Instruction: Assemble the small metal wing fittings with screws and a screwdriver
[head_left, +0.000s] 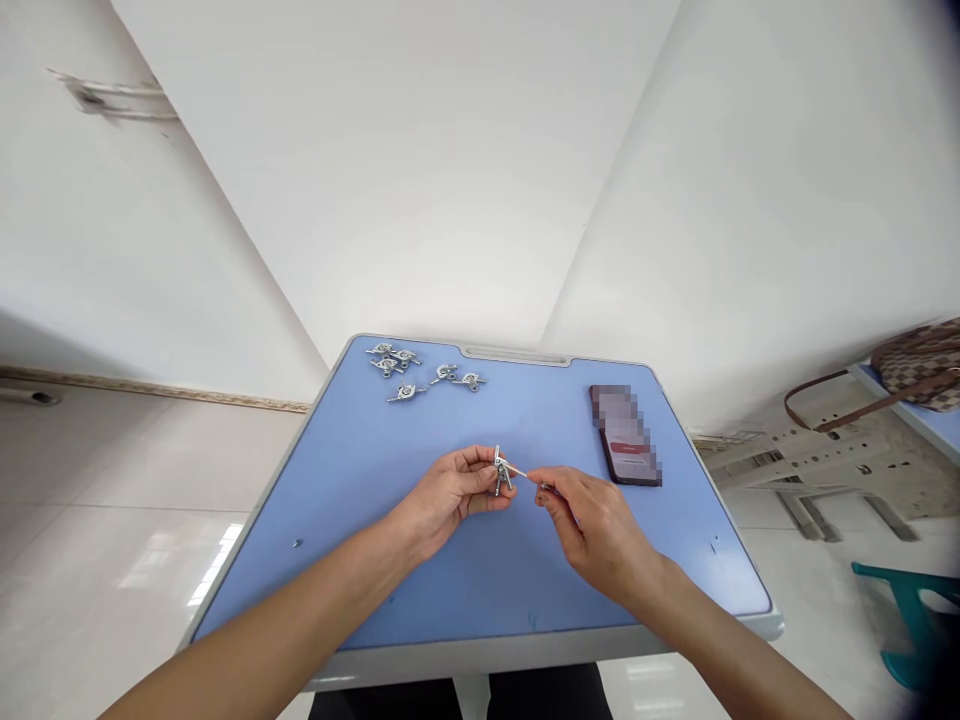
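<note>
Ok, L hand closed on small metal part, just below frame ctr. R hand curled tight, pinching thin rod w/ far end at it. Similar parts left of ctr, phone right.

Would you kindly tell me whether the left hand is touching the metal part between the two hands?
Touching: the head view plainly shows the left hand pinching the metal part, with no gap between them.
</note>
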